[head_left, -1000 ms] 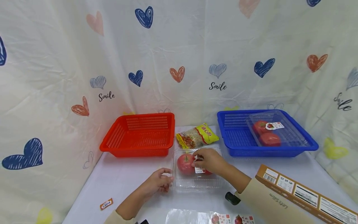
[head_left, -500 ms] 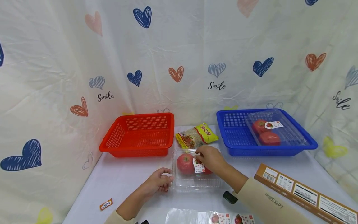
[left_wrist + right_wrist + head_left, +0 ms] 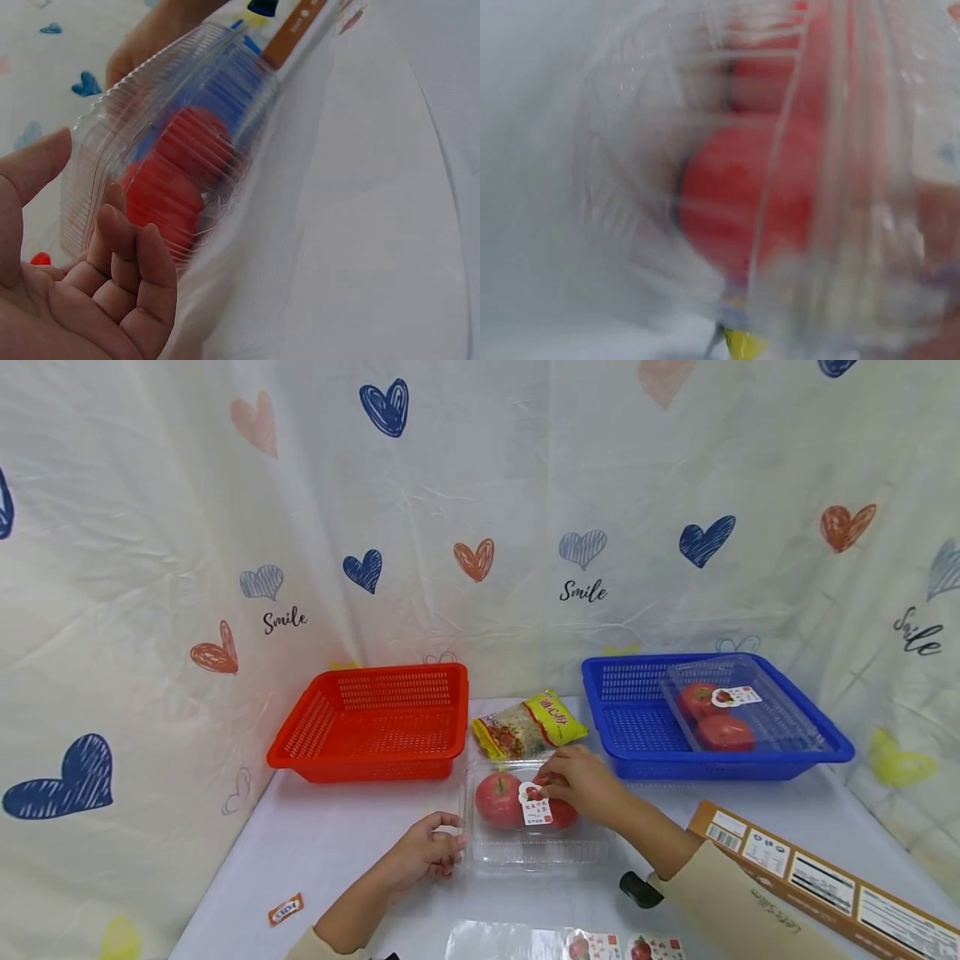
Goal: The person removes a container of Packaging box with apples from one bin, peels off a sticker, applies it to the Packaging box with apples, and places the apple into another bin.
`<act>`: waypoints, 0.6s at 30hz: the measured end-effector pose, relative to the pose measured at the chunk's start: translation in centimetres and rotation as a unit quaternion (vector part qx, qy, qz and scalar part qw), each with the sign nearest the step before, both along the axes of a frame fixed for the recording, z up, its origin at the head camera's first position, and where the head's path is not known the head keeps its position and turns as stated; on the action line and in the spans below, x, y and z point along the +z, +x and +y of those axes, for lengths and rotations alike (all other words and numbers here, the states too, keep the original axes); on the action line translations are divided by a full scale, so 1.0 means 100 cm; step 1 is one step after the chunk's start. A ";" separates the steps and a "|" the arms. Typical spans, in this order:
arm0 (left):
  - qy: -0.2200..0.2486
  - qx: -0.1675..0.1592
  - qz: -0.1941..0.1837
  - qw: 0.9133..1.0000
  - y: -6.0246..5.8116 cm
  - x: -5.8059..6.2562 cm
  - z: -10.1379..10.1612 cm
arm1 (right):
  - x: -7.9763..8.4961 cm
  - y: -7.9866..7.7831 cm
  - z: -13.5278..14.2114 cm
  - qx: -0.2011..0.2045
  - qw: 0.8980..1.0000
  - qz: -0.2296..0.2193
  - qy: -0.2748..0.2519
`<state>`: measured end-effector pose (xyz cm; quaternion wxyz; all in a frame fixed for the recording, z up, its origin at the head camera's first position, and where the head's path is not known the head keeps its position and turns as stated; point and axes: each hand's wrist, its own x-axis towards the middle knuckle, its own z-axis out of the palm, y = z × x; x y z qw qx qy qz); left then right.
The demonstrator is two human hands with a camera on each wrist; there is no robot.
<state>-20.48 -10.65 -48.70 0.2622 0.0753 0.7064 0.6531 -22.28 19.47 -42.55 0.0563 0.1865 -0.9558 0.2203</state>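
Note:
A clear plastic clamshell box [image 3: 517, 853] with two red apple-like fruits [image 3: 498, 800] inside stands on the table in front of me. A white label [image 3: 536, 804] with a red fruit picture lies on its lid. My right hand [image 3: 581, 782] reaches over the box from the right, its fingertips at the label's upper right edge. In the right wrist view the fruits [image 3: 742, 195] are blurred and those fingertips do not show. My left hand [image 3: 427, 847] rests loosely against the box's left side. In the left wrist view its fingers [image 3: 154, 262] are relaxed in front of the box [image 3: 172, 127].
Behind the box lies a yellow food packet [image 3: 531, 725]. A red basket [image 3: 375, 768] stands back left; a blue basket [image 3: 637, 764] back right holds another labelled fruit box [image 3: 780, 718]. A long brown carton [image 3: 817, 885], an orange wrapper [image 3: 286, 909] and a label sheet [image 3: 502, 942] lie nearer.
My right hand has slid rightward across the lid, uncovering more of the label, which lies in about the same place. The left hand has stayed at the box's side.

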 end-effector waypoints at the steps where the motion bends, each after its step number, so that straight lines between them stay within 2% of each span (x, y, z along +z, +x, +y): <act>1: 0.001 0.000 0.000 1.000 0.000 0.000 0.000 | 0.001 0.000 0.002 0.002 1.000 -0.009 0.003; 4: 0.000 0.001 -0.001 1.000 0.000 0.001 0.000 | 0.001 0.001 0.007 0.005 0.999 -0.031 0.007; 10: -0.006 0.001 -0.004 1.000 0.001 0.002 0.000 | 0.005 0.006 0.012 0.035 0.999 -0.037 0.009; 18: 0.002 0.007 -0.008 1.000 0.003 0.001 0.001 | 0.008 0.010 0.012 0.011 0.996 -0.092 0.009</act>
